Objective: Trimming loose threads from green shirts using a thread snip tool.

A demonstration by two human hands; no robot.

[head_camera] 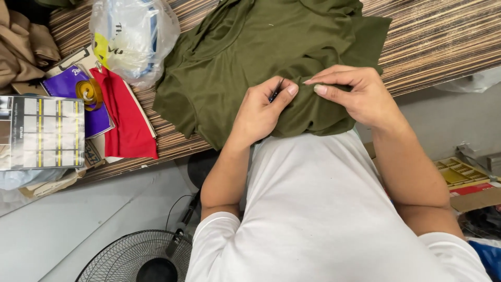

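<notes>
An olive green garment [250, 47] lies crumpled on a striped wooden table [438, 36], its near edge hanging against my white shirt. My left hand [258, 112] rests on the cloth and grips a small dark slim tool [275, 94] between thumb and fingers; what kind of tool it is cannot be told. My right hand [355, 94] is just to the right, pinching a fold of the green cloth with thumb and forefinger. The two hands' fingertips nearly meet over the fabric.
On the table's left lie a red cloth [125, 115], a purple booklet [73, 89], a yellow tape roll [90, 92], a swatch card [42, 133], a clear plastic bag [133, 34] and beige fabric [21, 44]. A floor fan [138, 258] stands below. A yellow tray [459, 172] sits at right.
</notes>
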